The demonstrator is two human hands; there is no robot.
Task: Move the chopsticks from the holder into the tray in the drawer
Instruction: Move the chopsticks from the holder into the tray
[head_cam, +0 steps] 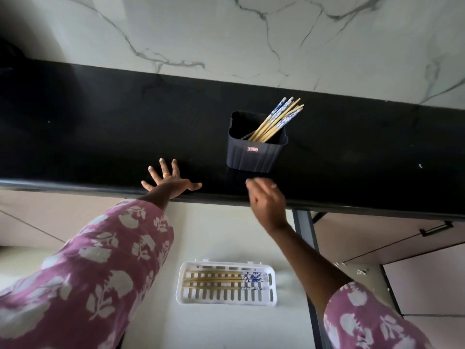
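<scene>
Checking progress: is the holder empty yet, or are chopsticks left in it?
Not empty. A bundle of chopsticks leans in the black holder, tops sticking out above its rim.

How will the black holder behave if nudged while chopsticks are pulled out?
The holder looks like thin, light plastic, so it probably slides or tips easily. The chopsticks lean toward its far right corner, likely biasing a tip that way. It stands near the front edge of the counter; a pull could drop it.

No legible text. Only a small red-and-white label point(252, 149) on the front wall of the dark holder point(241, 157), toward 1 o'clock from centre; lettering too blurred to read.
</scene>
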